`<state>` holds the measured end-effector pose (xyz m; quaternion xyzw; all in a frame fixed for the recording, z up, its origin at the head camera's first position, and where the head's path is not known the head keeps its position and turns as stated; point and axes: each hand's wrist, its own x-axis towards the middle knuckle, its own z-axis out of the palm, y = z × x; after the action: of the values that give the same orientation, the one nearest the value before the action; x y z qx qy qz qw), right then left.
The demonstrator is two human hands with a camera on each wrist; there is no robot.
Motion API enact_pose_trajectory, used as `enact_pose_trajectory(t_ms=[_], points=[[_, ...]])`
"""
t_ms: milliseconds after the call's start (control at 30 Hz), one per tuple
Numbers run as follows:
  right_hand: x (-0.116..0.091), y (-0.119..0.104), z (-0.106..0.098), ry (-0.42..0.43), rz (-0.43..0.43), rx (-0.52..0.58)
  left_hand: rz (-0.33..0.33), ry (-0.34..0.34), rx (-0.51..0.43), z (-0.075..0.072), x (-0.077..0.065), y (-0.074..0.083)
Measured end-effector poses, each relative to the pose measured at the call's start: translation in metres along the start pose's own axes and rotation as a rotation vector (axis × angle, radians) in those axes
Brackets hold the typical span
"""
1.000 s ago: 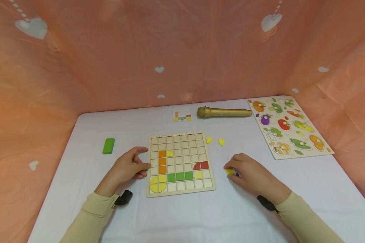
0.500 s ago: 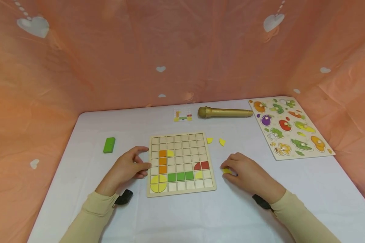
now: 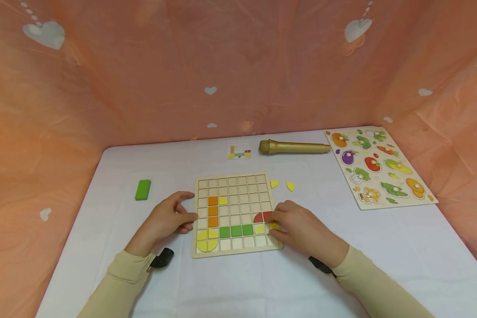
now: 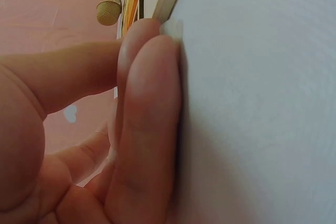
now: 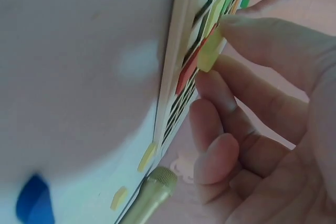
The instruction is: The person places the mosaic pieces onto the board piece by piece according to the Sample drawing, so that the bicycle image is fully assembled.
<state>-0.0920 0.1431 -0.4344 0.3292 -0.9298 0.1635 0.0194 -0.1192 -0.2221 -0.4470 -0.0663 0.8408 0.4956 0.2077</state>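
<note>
A wooden grid board lies in the middle of the table, with coloured tiles in some cells. My left hand rests at its left edge, thumb and forefinger spread along the frame. My right hand is over the board's right edge. Between thumb and forefinger it pinches a yellow tile, close to the red tiles. Green squares form a row; orange squares form a column. Four quarter tiles make a yellow circle at lower left.
Two loose yellow tiles lie right of the board. A blue tile shows in the right wrist view. Behind are a pattern card and gold microphone. A green block stands left, a vegetable puzzle right.
My right hand has moved left from the table to the board's right edge, carrying the yellow tile. My left hand stays at the left edge.
</note>
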Motion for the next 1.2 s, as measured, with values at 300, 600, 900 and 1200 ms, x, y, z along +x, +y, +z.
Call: enact_pose_trajectory(t_ms=[300, 600, 900, 1200], points=[[0.0054, -0.0049, 0.0067, 0.003, 0.001, -0.003, 0.0, -0.002, -0.008, -0.0003, 0.0003, -0.0007], [0.0057, -0.0051, 0.0073, -0.01, 0.012, -0.009, 0.002, 0.001, -0.011, -0.0002, -0.0005, 0.0002], [0.0059, -0.0043, 0.0085, -0.035, 0.022, 0.007, 0.006, 0.0, -0.002, -0.0005, 0.0002, -0.0002], [0.0066, -0.0044, 0.0086, -0.044, 0.021, 0.016, -0.007, 0.004, 0.001, -0.0002, -0.0006, 0.0015]])
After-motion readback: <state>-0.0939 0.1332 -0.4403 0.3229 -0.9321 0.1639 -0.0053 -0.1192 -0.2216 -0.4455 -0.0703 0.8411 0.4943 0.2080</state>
